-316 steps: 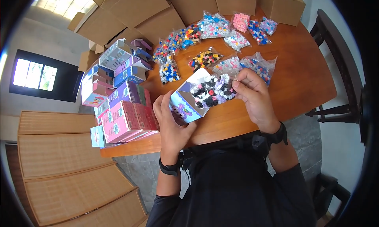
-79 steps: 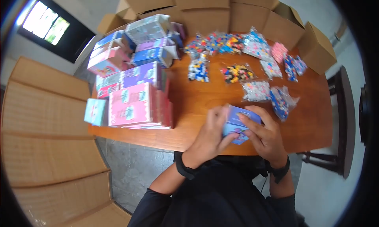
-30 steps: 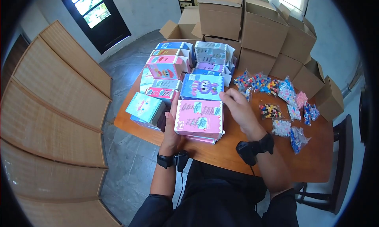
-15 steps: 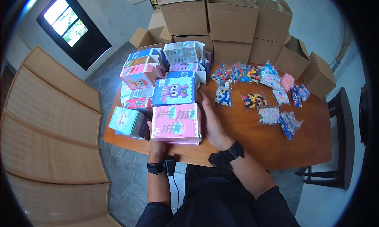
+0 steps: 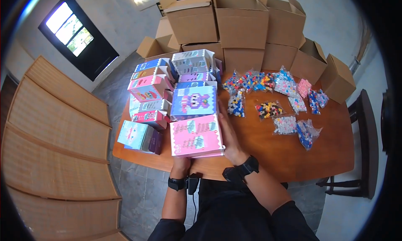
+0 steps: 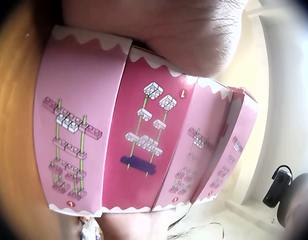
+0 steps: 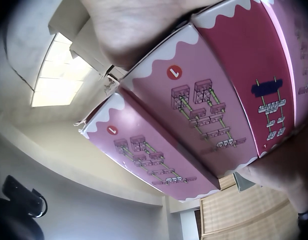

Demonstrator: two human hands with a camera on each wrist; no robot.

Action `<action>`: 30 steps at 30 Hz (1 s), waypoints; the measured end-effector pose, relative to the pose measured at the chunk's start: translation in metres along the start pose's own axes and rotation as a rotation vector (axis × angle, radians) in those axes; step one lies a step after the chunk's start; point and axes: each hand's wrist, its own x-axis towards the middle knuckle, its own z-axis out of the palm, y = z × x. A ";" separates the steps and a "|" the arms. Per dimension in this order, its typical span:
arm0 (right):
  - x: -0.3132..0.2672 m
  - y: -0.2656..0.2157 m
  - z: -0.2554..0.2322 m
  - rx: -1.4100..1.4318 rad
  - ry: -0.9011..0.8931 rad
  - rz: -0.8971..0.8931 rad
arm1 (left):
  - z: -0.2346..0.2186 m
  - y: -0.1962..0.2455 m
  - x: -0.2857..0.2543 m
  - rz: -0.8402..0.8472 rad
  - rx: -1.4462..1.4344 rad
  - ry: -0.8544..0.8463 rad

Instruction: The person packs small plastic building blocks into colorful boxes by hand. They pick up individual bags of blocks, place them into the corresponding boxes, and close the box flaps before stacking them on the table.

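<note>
Several stacked pink boxes (image 5: pixel 184 134) stand between the two hands at the table's front, their printed sides filling both wrist views (image 6: pixel 79 87) (image 7: pixel 169 125). The right hand (image 5: pixel 229 138) lies against the stack's right side with fingers extended. At the near left corner, the left hand (image 5: pixel 180 163) touches the stack; its fingers are hidden behind the boxes. The left palm (image 6: pixel 169 27) shows close to the box ends in its wrist view, as does the right palm (image 7: pixel 131 27) in the other. Just behind the pink top box is a blue-purple box (image 5: pixel 179 102) with a purple figure.
A light-blue box (image 5: pixel 133 133) sits left of the pink stack. More coloured boxes (image 5: pixel 146 86) stand behind it. Bags of small bricks (image 5: pixel 285 125) lie on the table's right part (image 5: pixel 310 149). Brown cartons (image 5: pixel 240 27) line the back; a dark chair (image 5: pixel 363 136) is at right.
The blue-purple box, earlier held in both hands, now rests behind the pink top box. Since half a second ago the pink and blue-purple boxes have shifted right, widening the gap to the light-blue box.
</note>
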 end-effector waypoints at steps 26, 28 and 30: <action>-0.113 -0.167 -0.187 -1.797 0.278 -0.114 | 0.009 0.026 -0.049 0.310 0.385 0.063; -0.121 -0.167 -0.196 -1.851 0.236 -0.035 | 0.007 0.027 -0.049 0.307 0.396 0.062; -0.126 -0.167 -0.198 -1.875 0.203 -0.034 | 0.010 0.030 -0.050 0.326 0.408 0.086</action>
